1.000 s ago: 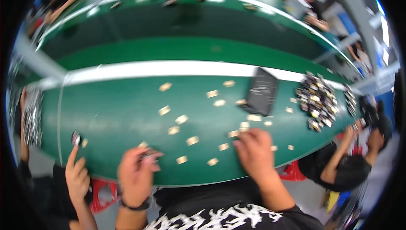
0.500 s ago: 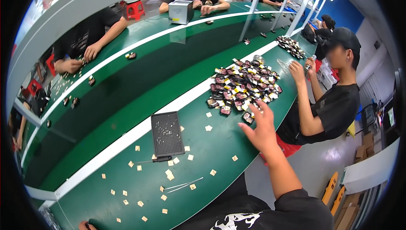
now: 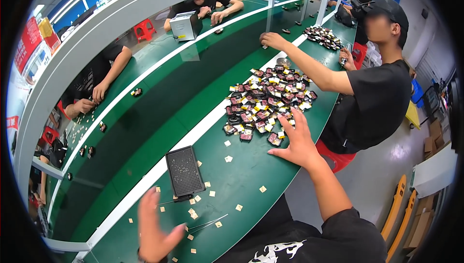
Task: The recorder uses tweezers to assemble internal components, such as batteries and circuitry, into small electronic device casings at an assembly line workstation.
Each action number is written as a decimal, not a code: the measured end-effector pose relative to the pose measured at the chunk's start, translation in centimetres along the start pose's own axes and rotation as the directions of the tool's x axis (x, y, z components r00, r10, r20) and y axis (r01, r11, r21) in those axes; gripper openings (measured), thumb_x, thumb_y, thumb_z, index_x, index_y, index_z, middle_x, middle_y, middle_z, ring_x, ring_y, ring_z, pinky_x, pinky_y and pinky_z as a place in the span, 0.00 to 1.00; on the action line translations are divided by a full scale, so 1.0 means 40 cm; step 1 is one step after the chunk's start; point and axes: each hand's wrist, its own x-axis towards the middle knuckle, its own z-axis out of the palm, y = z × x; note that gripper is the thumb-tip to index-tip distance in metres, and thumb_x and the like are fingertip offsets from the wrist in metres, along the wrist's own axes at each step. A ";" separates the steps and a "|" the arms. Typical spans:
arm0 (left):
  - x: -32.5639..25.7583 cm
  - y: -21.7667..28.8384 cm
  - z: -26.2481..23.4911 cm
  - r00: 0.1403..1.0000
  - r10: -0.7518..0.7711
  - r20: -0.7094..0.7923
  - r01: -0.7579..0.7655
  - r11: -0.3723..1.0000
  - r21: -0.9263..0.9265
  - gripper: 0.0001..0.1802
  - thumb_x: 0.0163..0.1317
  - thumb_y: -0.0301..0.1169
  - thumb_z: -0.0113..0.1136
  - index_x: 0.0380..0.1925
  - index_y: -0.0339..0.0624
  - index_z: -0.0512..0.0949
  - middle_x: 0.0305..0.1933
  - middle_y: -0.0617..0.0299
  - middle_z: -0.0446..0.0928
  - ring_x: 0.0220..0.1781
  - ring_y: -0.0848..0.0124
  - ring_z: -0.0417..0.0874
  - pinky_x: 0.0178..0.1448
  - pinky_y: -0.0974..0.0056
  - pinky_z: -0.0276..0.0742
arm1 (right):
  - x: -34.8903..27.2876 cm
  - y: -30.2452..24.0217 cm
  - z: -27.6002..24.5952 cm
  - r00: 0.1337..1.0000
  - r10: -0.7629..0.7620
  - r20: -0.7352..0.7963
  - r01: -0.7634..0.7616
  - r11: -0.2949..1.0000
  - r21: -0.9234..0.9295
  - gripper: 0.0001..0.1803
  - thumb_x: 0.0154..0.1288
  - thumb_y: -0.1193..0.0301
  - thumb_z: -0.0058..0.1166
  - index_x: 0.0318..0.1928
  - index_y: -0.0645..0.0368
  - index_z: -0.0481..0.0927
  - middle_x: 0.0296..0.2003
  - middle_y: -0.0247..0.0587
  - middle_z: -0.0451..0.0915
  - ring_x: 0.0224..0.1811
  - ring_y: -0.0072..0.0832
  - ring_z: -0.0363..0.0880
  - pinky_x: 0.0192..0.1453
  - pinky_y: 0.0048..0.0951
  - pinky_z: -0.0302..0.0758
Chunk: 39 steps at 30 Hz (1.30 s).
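Note:
My right hand [image 3: 298, 139] lies flat on the green table [image 3: 251, 166], fingers spread, touching the near edge of a heap of small dark red and black parts [image 3: 263, 103]. My left hand [image 3: 153, 227] hovers blurred over the table at the lower left, fingers apart and holding nothing. Between the hands lie a black square grid tray [image 3: 183, 170], small tan squares [image 3: 228, 158] and thin metal tweezers [image 3: 208, 223].
A person in a black shirt and cap [image 3: 374, 84] sits to my right, reaching an arm across the heap. A second heap of parts [image 3: 324, 37] lies farther along. Other workers sit across the green conveyor belt [image 3: 159, 113]. A grey metal box [image 3: 182, 25] stands opposite.
My head has turned right along the table, so the parts heap came closer. My right hand went from the tan squares to the heap's edge. My left hand has come up into view.

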 end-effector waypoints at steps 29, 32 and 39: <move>0.644 0.156 0.595 0.931 -0.191 -0.311 0.113 0.961 -0.254 0.28 0.66 0.37 0.60 0.63 0.33 0.75 0.60 0.46 0.72 0.61 0.50 0.72 0.65 0.49 0.70 | 0.117 -0.104 0.025 0.899 -0.431 -0.075 0.423 0.900 -0.108 0.47 0.52 0.57 0.78 0.71 0.55 0.73 0.70 0.64 0.66 0.71 0.63 0.64 0.74 0.61 0.62; 0.654 0.173 0.613 0.938 -0.206 -0.278 0.144 0.963 -0.227 0.27 0.69 0.37 0.57 0.64 0.34 0.73 0.54 0.46 0.72 0.53 0.50 0.76 0.58 0.48 0.73 | 0.115 -0.041 0.078 0.920 -0.386 -0.071 0.380 0.922 -0.079 0.48 0.54 0.59 0.74 0.74 0.59 0.68 0.75 0.60 0.60 0.76 0.61 0.59 0.78 0.58 0.58; 0.654 0.182 0.643 0.944 -0.220 -0.246 0.140 0.941 -0.308 0.20 0.71 0.39 0.55 0.53 0.34 0.76 0.53 0.42 0.74 0.49 0.45 0.80 0.55 0.44 0.76 | 0.111 -0.064 0.063 0.901 -0.432 -0.030 0.422 0.893 -0.158 0.48 0.54 0.58 0.74 0.74 0.60 0.69 0.73 0.64 0.65 0.74 0.61 0.63 0.76 0.56 0.62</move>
